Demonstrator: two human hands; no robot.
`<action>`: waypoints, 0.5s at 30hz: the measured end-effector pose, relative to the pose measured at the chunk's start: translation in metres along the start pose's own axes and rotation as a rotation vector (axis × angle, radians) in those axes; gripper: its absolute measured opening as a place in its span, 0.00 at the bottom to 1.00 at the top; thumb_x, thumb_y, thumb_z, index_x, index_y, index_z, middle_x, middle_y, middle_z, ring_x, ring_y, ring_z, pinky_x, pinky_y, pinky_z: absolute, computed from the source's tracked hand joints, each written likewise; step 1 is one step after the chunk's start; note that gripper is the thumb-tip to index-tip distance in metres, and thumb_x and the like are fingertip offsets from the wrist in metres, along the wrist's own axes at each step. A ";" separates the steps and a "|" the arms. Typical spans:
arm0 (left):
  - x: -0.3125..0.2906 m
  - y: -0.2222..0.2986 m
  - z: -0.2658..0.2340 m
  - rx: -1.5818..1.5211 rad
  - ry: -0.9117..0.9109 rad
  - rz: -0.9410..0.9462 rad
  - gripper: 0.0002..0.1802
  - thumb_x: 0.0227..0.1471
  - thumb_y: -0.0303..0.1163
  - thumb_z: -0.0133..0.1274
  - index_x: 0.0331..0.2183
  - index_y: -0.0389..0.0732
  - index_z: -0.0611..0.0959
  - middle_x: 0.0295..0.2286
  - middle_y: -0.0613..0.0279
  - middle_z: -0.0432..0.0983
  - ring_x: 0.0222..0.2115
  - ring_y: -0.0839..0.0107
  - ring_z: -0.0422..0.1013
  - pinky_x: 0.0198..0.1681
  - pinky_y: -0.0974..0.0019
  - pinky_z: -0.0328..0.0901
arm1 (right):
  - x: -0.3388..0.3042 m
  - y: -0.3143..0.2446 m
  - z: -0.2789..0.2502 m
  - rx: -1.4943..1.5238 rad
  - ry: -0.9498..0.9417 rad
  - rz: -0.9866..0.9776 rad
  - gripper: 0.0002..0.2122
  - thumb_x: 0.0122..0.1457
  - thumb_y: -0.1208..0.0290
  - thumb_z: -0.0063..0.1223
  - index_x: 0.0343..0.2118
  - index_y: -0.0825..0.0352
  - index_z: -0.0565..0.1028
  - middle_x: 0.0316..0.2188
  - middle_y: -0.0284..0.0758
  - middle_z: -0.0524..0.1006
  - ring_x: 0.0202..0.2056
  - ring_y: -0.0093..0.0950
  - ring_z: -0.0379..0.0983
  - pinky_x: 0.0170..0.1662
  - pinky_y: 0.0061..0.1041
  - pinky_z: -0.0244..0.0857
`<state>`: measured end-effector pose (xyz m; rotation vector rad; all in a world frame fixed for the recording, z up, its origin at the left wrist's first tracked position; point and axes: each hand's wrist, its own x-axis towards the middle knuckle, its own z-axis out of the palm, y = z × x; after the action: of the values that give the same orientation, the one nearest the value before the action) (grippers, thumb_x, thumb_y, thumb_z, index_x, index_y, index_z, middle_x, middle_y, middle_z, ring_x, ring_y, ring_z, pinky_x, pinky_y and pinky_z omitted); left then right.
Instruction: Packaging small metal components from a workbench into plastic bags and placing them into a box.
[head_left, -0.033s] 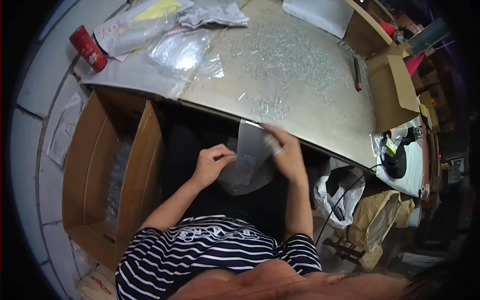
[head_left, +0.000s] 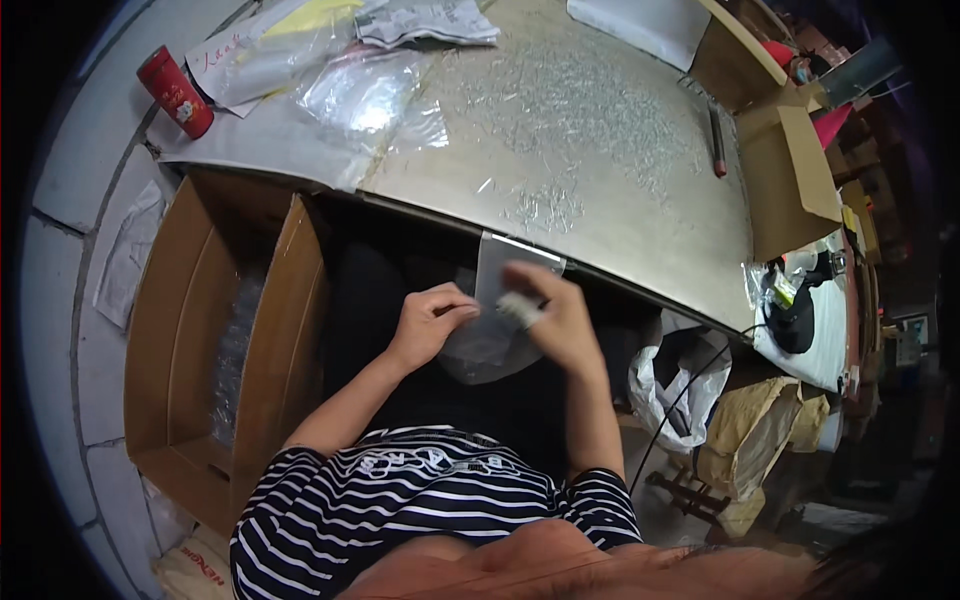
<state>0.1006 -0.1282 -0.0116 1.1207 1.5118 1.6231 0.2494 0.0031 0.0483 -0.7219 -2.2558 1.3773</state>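
A clear plastic bag (head_left: pixel 487 345) hangs from the table's front edge over my lap, its upper part flat against the edge. My left hand (head_left: pixel 432 322) is closed, thumb and fingertips pinched together beside the bag's left side; what they hold is too small to make out. Over the bag's right part is my right hand (head_left: pixel 555 315), its fingers bent and smeared by motion, with a white wrapping on one finger. Many small clear pieces (head_left: pixel 590 130) lie scattered across the metal-topped table (head_left: pixel 640 255) beyond my hands.
On my left stands an open cardboard box (head_left: pixel 285 300) with clear plastic inside. A red can (head_left: pixel 176 92) and plastic sheets (head_left: pixel 360 90) are at the table's far left. A dark red pen-like stick (head_left: pixel 717 142) lies at right, by another carton (head_left: pixel 790 185). A white bag (head_left: pixel 680 385) hangs below.
My right hand has moved left, from the bag's right edge by the table toward my left hand. The left hand stays pinched in nearly the same place.
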 end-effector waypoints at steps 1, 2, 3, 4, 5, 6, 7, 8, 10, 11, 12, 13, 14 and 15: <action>0.001 0.002 0.004 0.000 -0.015 -0.041 0.04 0.50 0.20 0.55 0.28 0.30 0.83 0.24 0.63 0.76 0.23 0.80 0.70 0.26 0.78 0.63 | -0.012 0.003 0.016 0.027 0.055 0.013 0.14 0.52 0.77 0.58 0.43 0.70 0.75 0.37 0.41 0.78 0.37 0.28 0.75 0.42 0.25 0.67; 0.001 0.002 0.006 0.004 -0.024 -0.076 0.04 0.50 0.20 0.55 0.29 0.31 0.83 0.24 0.64 0.76 0.23 0.81 0.70 0.25 0.78 0.62 | -0.019 0.010 0.029 0.055 0.108 0.018 0.14 0.51 0.78 0.59 0.43 0.70 0.75 0.32 0.38 0.78 0.31 0.23 0.74 0.37 0.22 0.68; 0.000 0.001 0.008 0.005 -0.034 -0.086 0.04 0.50 0.20 0.55 0.29 0.31 0.83 0.24 0.64 0.76 0.23 0.81 0.70 0.25 0.78 0.62 | -0.026 0.013 0.034 0.144 0.137 0.130 0.13 0.52 0.78 0.59 0.42 0.69 0.76 0.27 0.31 0.76 0.27 0.17 0.70 0.32 0.18 0.66; -0.002 0.000 0.010 -0.059 -0.049 -0.158 0.04 0.50 0.21 0.55 0.29 0.32 0.83 0.23 0.65 0.76 0.22 0.82 0.70 0.25 0.79 0.62 | -0.032 0.020 0.037 0.150 0.138 0.137 0.13 0.52 0.78 0.59 0.42 0.69 0.76 0.27 0.31 0.76 0.27 0.17 0.70 0.32 0.18 0.66; -0.004 -0.001 0.014 -0.125 -0.069 -0.229 0.04 0.51 0.22 0.55 0.29 0.33 0.84 0.23 0.66 0.77 0.22 0.82 0.70 0.24 0.80 0.61 | -0.039 0.031 0.037 0.238 0.095 0.167 0.13 0.52 0.78 0.60 0.41 0.69 0.76 0.26 0.29 0.75 0.26 0.15 0.68 0.31 0.17 0.65; -0.007 -0.004 0.013 -0.125 -0.077 -0.235 0.04 0.51 0.22 0.55 0.29 0.33 0.84 0.23 0.66 0.77 0.22 0.82 0.70 0.24 0.80 0.61 | -0.046 0.041 0.038 0.326 0.052 0.194 0.12 0.52 0.78 0.60 0.41 0.69 0.77 0.24 0.27 0.74 0.26 0.14 0.67 0.29 0.16 0.64; -0.010 -0.010 0.008 -0.135 -0.190 -0.361 0.04 0.51 0.23 0.56 0.29 0.33 0.84 0.21 0.67 0.77 0.21 0.83 0.70 0.24 0.80 0.61 | -0.053 0.048 0.036 0.445 -0.025 0.286 0.11 0.52 0.78 0.60 0.40 0.68 0.77 0.24 0.26 0.75 0.26 0.14 0.67 0.28 0.16 0.63; -0.012 -0.016 0.002 -0.143 -0.305 -0.483 0.04 0.51 0.24 0.57 0.28 0.34 0.84 0.20 0.69 0.76 0.21 0.83 0.70 0.24 0.80 0.61 | -0.061 0.066 0.040 0.464 -0.050 0.284 0.09 0.52 0.79 0.59 0.38 0.69 0.78 0.25 0.28 0.76 0.26 0.15 0.68 0.27 0.17 0.64; -0.015 -0.049 -0.005 -0.165 -0.379 -0.546 0.04 0.47 0.24 0.59 0.27 0.34 0.84 0.16 0.68 0.75 0.18 0.82 0.69 0.23 0.76 0.63 | -0.073 0.093 0.041 0.445 -0.258 0.354 0.06 0.52 0.80 0.58 0.34 0.69 0.79 0.24 0.28 0.76 0.26 0.15 0.69 0.28 0.17 0.65; -0.019 -0.062 -0.007 0.002 -0.435 -0.429 0.05 0.44 0.25 0.61 0.26 0.34 0.84 0.17 0.65 0.76 0.17 0.80 0.69 0.23 0.74 0.64 | -0.076 0.105 0.046 0.280 -0.312 0.390 0.05 0.51 0.79 0.58 0.32 0.70 0.80 0.24 0.34 0.79 0.26 0.23 0.74 0.30 0.22 0.67; -0.022 -0.074 -0.008 0.169 -0.485 -0.311 0.06 0.41 0.25 0.63 0.26 0.34 0.84 0.17 0.62 0.77 0.17 0.78 0.70 0.23 0.72 0.65 | -0.076 0.115 0.048 0.281 -0.320 0.390 0.05 0.51 0.79 0.58 0.32 0.70 0.80 0.24 0.34 0.79 0.26 0.23 0.74 0.30 0.22 0.67; -0.019 -0.073 -0.004 0.259 -0.417 -0.378 0.08 0.36 0.26 0.65 0.23 0.34 0.82 0.18 0.58 0.77 0.18 0.74 0.71 0.25 0.68 0.66 | -0.072 0.116 0.047 0.095 -0.229 0.306 0.05 0.51 0.78 0.58 0.31 0.70 0.80 0.25 0.37 0.79 0.27 0.28 0.75 0.32 0.24 0.68; -0.015 -0.071 -0.002 0.350 -0.351 -0.375 0.10 0.36 0.27 0.66 0.21 0.34 0.80 0.20 0.57 0.78 0.20 0.72 0.73 0.26 0.68 0.66 | -0.067 0.116 0.043 -0.089 -0.139 0.216 0.06 0.50 0.77 0.58 0.31 0.70 0.79 0.26 0.41 0.79 0.28 0.33 0.77 0.34 0.27 0.69; -0.010 -0.068 0.001 0.382 -0.312 -0.356 0.10 0.38 0.26 0.65 0.24 0.33 0.80 0.20 0.58 0.78 0.21 0.75 0.72 0.27 0.70 0.66 | -0.062 0.115 0.029 -0.123 -0.076 0.205 0.07 0.49 0.76 0.58 0.32 0.70 0.79 0.29 0.45 0.79 0.31 0.39 0.77 0.36 0.31 0.69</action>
<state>0.0995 -0.1280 -0.0801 1.1562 1.7287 0.8994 0.3066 -0.0115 -0.0715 -0.9810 -2.3986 1.3864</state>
